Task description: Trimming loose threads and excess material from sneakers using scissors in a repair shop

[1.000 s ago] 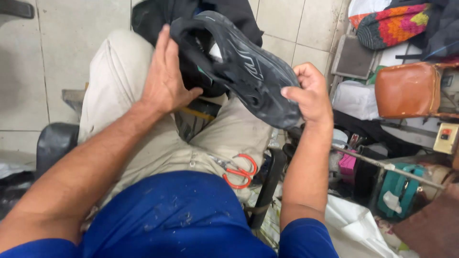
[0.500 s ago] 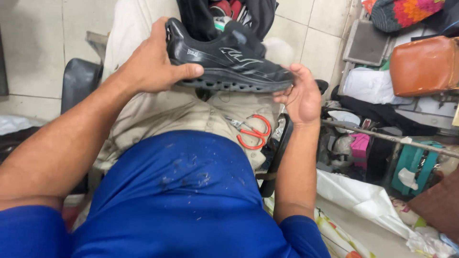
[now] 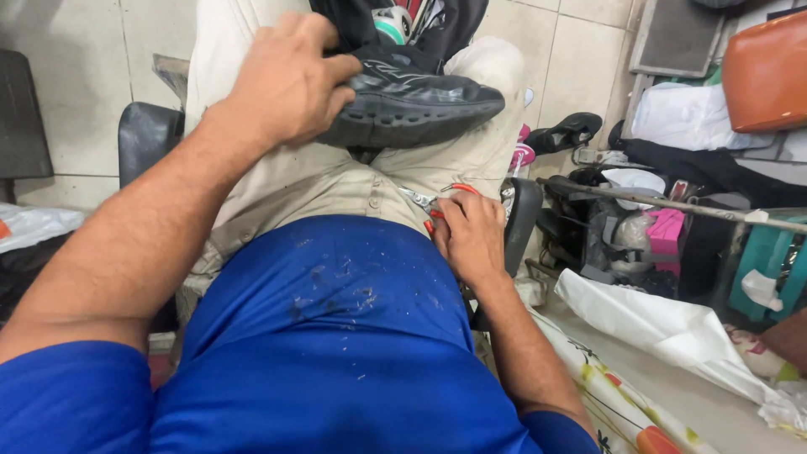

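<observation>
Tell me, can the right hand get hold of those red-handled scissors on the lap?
Probably yes: the right hand already rests on the red-handled scissors on the lap, with nothing between them. The left hand holds the black shoe farther up.

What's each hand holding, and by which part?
Left hand grips the black shoe at its heel end. Right hand rests on the red-handled scissors; grip unclear.

Left hand (image 3: 286,80) grips a black shoe (image 3: 412,101) on the lap — right hand (image 3: 469,235) rests on red-handled scissors (image 3: 439,200).
</observation>
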